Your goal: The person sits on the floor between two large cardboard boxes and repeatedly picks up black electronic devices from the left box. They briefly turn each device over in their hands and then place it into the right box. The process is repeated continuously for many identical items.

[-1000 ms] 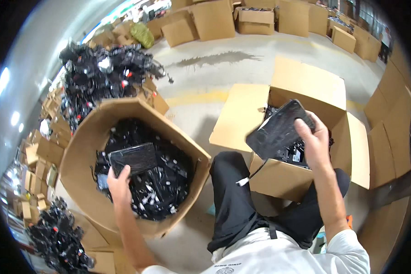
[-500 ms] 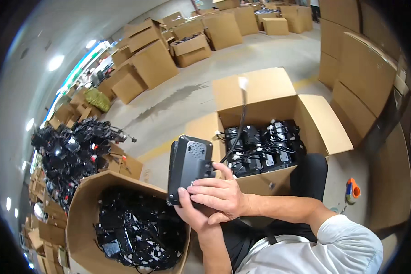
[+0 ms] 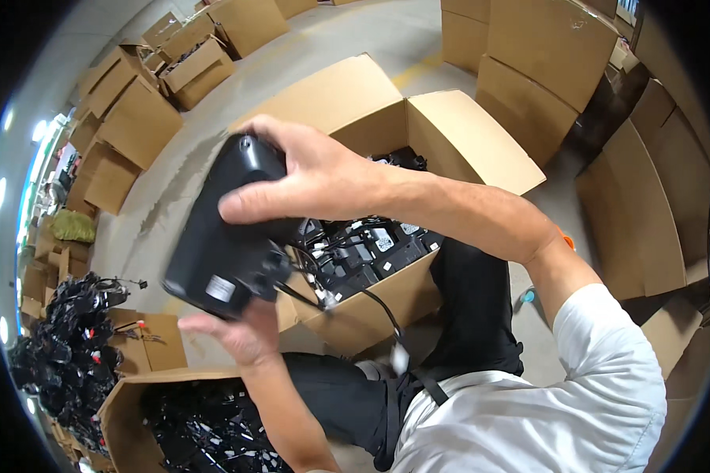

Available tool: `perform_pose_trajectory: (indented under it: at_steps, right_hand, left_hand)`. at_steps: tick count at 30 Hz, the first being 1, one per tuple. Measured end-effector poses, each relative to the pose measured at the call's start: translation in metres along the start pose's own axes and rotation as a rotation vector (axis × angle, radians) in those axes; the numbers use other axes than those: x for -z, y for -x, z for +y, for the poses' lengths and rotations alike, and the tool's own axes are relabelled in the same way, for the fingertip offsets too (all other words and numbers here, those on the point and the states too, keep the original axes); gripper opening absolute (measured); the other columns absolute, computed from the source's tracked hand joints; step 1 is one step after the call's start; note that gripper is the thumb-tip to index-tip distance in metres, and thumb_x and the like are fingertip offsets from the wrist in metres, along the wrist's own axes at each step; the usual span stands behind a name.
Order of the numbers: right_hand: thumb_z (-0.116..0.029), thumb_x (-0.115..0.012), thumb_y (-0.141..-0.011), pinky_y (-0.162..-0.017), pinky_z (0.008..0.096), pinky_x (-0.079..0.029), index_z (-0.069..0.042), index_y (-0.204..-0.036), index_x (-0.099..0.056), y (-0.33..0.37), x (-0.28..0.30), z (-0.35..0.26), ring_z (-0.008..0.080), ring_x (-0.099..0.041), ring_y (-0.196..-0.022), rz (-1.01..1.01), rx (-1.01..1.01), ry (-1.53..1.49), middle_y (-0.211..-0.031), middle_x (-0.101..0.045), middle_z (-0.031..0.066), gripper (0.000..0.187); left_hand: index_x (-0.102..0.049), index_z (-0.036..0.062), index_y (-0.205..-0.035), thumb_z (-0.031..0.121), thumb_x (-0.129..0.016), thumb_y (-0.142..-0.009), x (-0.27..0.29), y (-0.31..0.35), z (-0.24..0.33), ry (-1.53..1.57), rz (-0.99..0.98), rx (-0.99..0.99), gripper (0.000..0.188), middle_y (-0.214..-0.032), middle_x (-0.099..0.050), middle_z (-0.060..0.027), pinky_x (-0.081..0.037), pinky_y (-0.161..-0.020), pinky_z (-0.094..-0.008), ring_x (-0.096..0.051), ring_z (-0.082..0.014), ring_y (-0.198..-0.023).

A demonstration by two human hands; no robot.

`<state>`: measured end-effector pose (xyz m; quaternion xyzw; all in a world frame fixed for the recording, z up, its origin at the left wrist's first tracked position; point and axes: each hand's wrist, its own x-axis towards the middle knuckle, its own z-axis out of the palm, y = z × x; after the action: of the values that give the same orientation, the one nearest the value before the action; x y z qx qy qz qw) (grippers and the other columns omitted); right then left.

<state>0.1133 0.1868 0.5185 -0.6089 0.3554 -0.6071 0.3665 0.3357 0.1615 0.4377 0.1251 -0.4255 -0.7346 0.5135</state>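
Note:
A long black plastic housing [image 3: 205, 244], with a small white label near its lower end, is held up tilted in front of me. My right hand [image 3: 319, 169] wraps its upper end, thumb across the near face. Below, my left hand [image 3: 248, 335] is at the lower end, its thumb stretched aside and its fingers partly hidden behind the housing. A black cable [image 3: 383, 303] hangs from the housing to a white connector [image 3: 400, 359]. Just beyond, several similar black units [image 3: 386, 244] with cables lie in an open cardboard box [image 3: 371, 319].
At lower left, another cardboard box [image 3: 122, 418] contains small black parts [image 3: 213, 430]. Beside it rises a heap of black cabled parts [image 3: 75, 339]. Stacked cartons [image 3: 528, 87] stand at far right, more cartons [image 3: 134, 118] at far left. A small teal object [image 3: 527, 296] is on the floor.
The housing has been raised and turned over, showing a smooth face with a label. My right hand has moved to its upper end. The cable now hangs downward; the view has shifted right.

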Motion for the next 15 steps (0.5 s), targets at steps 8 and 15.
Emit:
perform_pose_trajectory:
  at_steps: [8,15]
  right_hand:
    - [-0.030,-0.083,-0.088,-0.086,0.0308,-0.059,0.006,-0.123,-0.059,-0.007,0.119,0.179,0.0172,-0.069,-0.097,0.337,-0.444,-0.377,-0.112,-0.070,0.0109,0.055]
    - [-0.031,-0.077,-0.094,-0.104,0.0509,-0.052,0.000,-0.129,-0.058,0.079,0.191,0.375,0.0246,-0.069,-0.109,0.714,-0.901,-0.350,-0.116,-0.070,0.0118,0.051]
  left_hand:
    - [-0.048,-0.0079,-0.143,0.034,-0.058,-0.103,0.056,-0.061,-0.041,0.067,-0.046,0.425,0.058,-0.125,-0.064,-0.0218,-0.052,-0.100,-0.0395,-0.066,-0.0273,-0.110]
    - [-0.039,-0.0092,-0.148,0.045,-0.039,-0.111,0.065,-0.069,-0.011,-0.097,0.266,0.162,0.065,-0.149,-0.047,-0.0263,-0.043,-0.115,-0.0478,-0.049,-0.0377,-0.138]
